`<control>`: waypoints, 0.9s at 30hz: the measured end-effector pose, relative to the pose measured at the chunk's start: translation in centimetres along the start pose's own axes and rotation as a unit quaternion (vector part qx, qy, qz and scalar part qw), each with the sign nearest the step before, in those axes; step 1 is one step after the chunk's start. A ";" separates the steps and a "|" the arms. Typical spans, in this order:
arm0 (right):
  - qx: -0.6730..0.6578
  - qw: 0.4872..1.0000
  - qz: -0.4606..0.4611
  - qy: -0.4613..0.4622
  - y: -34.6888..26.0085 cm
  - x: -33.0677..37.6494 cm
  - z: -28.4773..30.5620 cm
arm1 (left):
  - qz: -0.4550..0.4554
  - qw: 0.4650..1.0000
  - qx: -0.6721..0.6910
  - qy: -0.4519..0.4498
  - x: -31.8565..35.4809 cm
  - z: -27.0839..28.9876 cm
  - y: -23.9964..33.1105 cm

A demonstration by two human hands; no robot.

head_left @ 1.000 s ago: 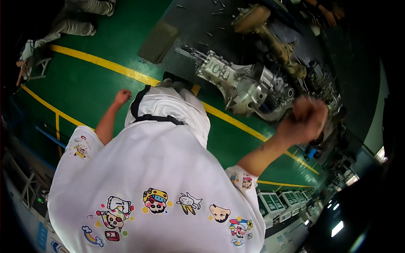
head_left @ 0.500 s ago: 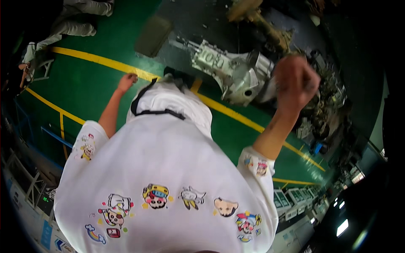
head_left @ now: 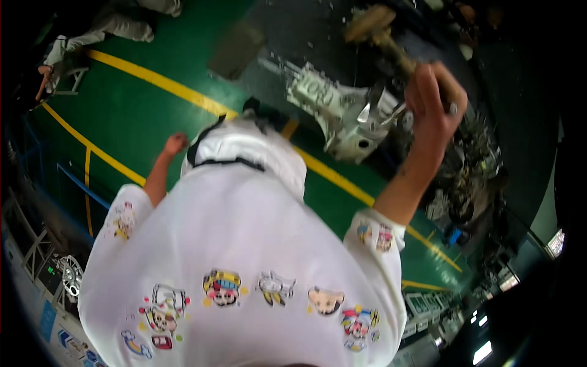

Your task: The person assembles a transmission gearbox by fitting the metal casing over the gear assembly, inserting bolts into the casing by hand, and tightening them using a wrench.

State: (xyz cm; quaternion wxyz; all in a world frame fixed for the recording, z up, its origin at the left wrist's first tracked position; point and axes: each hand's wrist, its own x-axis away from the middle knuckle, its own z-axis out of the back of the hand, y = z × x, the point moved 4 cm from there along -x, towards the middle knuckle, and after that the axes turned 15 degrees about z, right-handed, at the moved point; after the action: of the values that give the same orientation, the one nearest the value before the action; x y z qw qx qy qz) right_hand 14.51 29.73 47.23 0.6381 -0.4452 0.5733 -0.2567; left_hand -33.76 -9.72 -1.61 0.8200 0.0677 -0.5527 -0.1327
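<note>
My right hand (head_left: 433, 101) is raised on the right beside a silver-grey metal housing (head_left: 345, 113). Its fingers are wrapped round a shiny metal rod-shaped tool (head_left: 453, 109), whose end shows beside the palm; the exact kind is unclear. Bright metal also shows between the fist and the housing, but I cannot tell whether it touches. My left hand (head_left: 176, 144) hangs low at my left side, near my white trousers and away from the parts. It is blurred and its fingers cannot be made out.
A tan, dirty mallet-shaped part (head_left: 373, 24) lies on the dark work surface (head_left: 293, 37) beyond the housing. Greasy metal parts (head_left: 468, 177) crowd the right. Yellow lines (head_left: 150, 79) mark the green floor. Another person's legs (head_left: 122, 27) show at far left, near a blue rail (head_left: 82, 186).
My right hand has moved slightly up and away from me, its fist turning so the tool's end shows. My left hand has dropped lower and back toward my body. The view has shifted slightly.
</note>
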 end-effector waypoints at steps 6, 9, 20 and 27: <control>0.083 0.996 -0.037 -0.001 -1.6 1.6 -1.1 | -0.090 0.994 -0.064 -0.016 0.9 -0.2 0.0; 0.047 0.993 -0.004 0.111 -0.6 -0.4 2.4 | -0.023 0.996 0.075 -0.033 -1.1 1.3 2.9; 0.085 0.993 0.002 0.080 -1.9 2.2 -1.5 | -0.009 0.997 0.069 -0.038 -0.9 3.1 6.7; 0.112 0.988 0.025 0.105 -0.7 1.9 -1.9 | -0.012 0.994 0.100 -0.035 -2.4 5.5 8.6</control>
State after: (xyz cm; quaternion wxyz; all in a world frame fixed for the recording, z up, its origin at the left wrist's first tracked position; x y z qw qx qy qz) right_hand 13.23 27.24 47.00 0.6269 -0.3268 0.6155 -0.3484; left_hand -38.44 -0.64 0.52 0.7877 0.1515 -0.5905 -0.0884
